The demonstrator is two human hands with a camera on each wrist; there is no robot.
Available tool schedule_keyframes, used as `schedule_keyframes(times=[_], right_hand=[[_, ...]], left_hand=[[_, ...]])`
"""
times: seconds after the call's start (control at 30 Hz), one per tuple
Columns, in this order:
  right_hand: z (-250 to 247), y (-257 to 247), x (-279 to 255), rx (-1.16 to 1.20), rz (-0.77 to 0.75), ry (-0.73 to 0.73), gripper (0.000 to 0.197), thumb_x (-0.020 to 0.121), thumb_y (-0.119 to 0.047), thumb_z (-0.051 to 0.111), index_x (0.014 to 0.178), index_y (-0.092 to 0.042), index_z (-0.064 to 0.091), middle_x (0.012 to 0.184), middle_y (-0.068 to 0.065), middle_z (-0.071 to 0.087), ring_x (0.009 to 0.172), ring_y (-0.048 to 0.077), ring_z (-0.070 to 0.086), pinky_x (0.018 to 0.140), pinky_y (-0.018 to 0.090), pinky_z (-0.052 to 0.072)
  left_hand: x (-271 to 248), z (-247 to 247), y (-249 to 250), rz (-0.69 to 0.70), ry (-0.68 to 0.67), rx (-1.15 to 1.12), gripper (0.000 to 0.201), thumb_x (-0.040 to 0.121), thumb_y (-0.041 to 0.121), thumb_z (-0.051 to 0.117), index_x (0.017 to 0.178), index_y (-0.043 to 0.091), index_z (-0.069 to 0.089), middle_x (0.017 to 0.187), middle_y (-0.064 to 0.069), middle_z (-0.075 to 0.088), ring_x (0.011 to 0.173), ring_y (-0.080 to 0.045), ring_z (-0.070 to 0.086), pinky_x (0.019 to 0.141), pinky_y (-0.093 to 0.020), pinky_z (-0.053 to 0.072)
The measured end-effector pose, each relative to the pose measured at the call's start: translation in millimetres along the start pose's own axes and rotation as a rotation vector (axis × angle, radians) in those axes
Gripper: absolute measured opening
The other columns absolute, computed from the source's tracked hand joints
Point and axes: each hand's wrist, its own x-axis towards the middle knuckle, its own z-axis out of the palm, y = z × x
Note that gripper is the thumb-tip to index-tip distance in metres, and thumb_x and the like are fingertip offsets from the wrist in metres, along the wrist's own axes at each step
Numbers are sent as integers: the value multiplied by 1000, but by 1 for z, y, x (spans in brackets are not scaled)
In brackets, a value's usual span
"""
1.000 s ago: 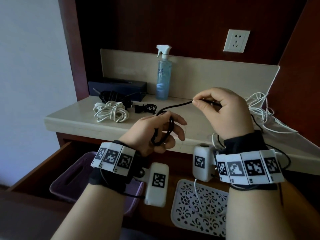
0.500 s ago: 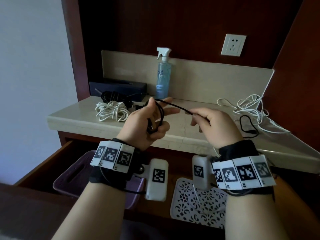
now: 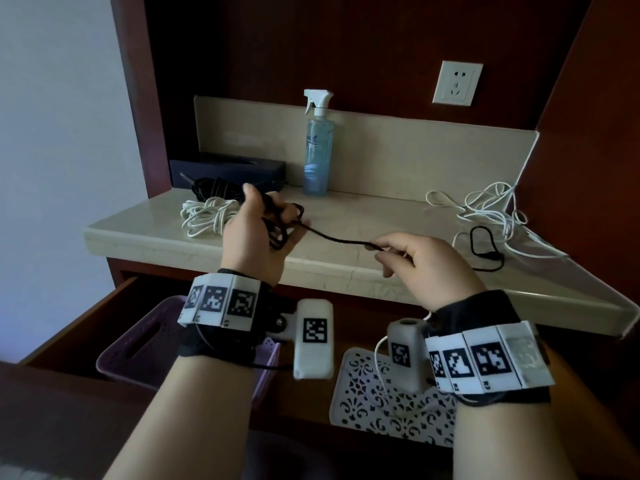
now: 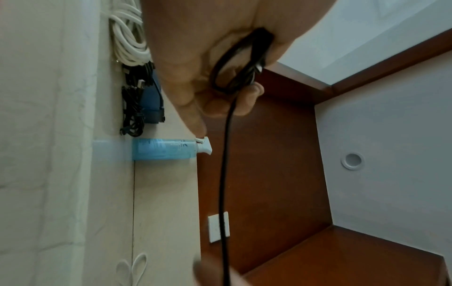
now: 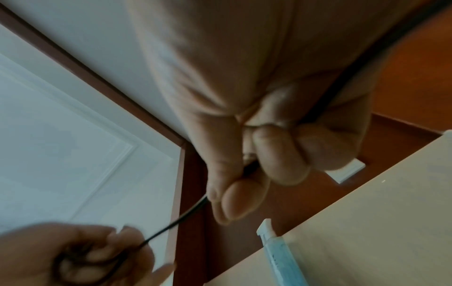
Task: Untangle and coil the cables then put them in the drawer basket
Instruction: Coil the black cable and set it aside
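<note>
— Item one?

— Thin black rubber-sheathed cable (image 3: 332, 237). Part wound in small loops round the left hand (image 3: 254, 233), part strung across to the right hand (image 3: 420, 263), the tail running on to a slack loop on the beige stone countertop (image 3: 346, 216) at about three o'clock of the right hand.

— Handling?

— By the look, light, limp and a bit springy; the loops would likely flop apart if let go. Best taken at the coil itself and on the free run close to it.

— The grips?

— Left fingers (image 4: 193, 92) curled through the loops, thumb holding them against the palm. Right thumb and forefinger pinch the run, other fingers folded over it. The cable leaves the left hand at four o'clock.

— Around it?

— Coiled white cord bundle (image 3: 204, 216) at nine o'clock of the left hand, a dark cable bundle (image 3: 211, 187) just behind. Tangled white cables (image 3: 491, 209) at one o'clock of the right hand. Blue spray bottle (image 3: 318, 150) at twelve. Purple plastic drawer basket (image 3: 138, 344) in the open drawer below, at seven o'clock.
</note>
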Motion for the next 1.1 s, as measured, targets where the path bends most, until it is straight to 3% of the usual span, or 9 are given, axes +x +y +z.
schedule_keyframes(times=[0.1, 0.17, 0.33, 0.43, 0.63, 0.73, 0.83, 0.97, 1.1], right_hand=[[-13, 17, -8, 8, 48, 26, 23, 94, -23, 49, 111, -27, 65, 77, -15, 62, 72, 0, 54, 65, 17, 37], [-18, 24, -12, 47, 46, 67, 23, 93, -21, 51, 109, -28, 67, 76, -16, 61, 78, 3, 57, 68, 15, 38], [-26, 26, -13, 143, -49, 170, 23, 92, -13, 53, 101, -24, 70, 80, -13, 54, 73, -3, 51, 71, 11, 38], [-29, 22, -13, 153, -143, 183, 21, 90, -13, 55, 97, -24, 72, 76, -12, 50, 71, -4, 48, 68, 9, 34], [-34, 18, -9, 95, -290, 294, 17, 89, -22, 56, 90, -29, 72, 73, -20, 48, 75, 5, 48, 68, 24, 39], [-34, 19, -5, 81, -337, 353, 22, 84, -30, 51, 88, -28, 72, 71, -20, 47, 78, 4, 49, 66, 25, 40], [-35, 22, -1, 107, -350, 366, 22, 82, -33, 52, 87, -27, 72, 72, -17, 50, 72, 4, 50, 65, 28, 43], [-38, 25, 2, 147, -338, 351, 16, 83, -31, 58, 85, -25, 73, 71, -17, 52, 73, 5, 52, 67, 30, 45], [-42, 25, 6, 147, -356, 371, 18, 79, -34, 58, 82, -23, 73, 77, -13, 61, 76, 10, 57, 69, 35, 49]], left_hand=[[4, -1, 1, 11, 57, -12, 51, 99, 50, 29, 65, 16, 44, 51, 2, 39, 54, -15, 50, 88, -41, 52], [3, 3, -2, 7, 55, -36, 51, 97, 53, 31, 63, 16, 43, 51, 2, 36, 48, -14, 47, 69, -34, 57], [-3, 18, -19, 21, 59, 187, 47, 95, 56, 37, 66, 18, 40, 53, 5, 34, 45, -11, 33, 42, -20, 34], [-8, 24, -31, 39, -13, 414, 42, 95, 53, 36, 70, 19, 39, 55, 6, 35, 46, -9, 30, 38, -18, 25], [-25, 36, -55, -97, -265, 736, 62, 84, 68, 25, 76, 13, 53, 64, -2, 48, 53, -13, 40, 45, -21, 28], [-33, 43, -64, -187, -399, 778, 74, 65, 77, 22, 78, 13, 57, 64, -2, 52, 51, -12, 43, 46, -23, 29], [-36, 45, -70, -226, -520, 792, 82, 73, 85, 23, 83, 11, 56, 63, -1, 52, 49, -11, 40, 43, -22, 28], [-36, 42, -73, -225, -609, 864, 45, 63, 51, 70, 83, 12, 56, 61, 2, 51, 51, -11, 42, 46, -21, 32], [-36, 42, -73, -224, -557, 931, 5, 84, 9, 63, 82, 13, 62, 60, 3, 55, 47, -7, 44, 44, -17, 34]])
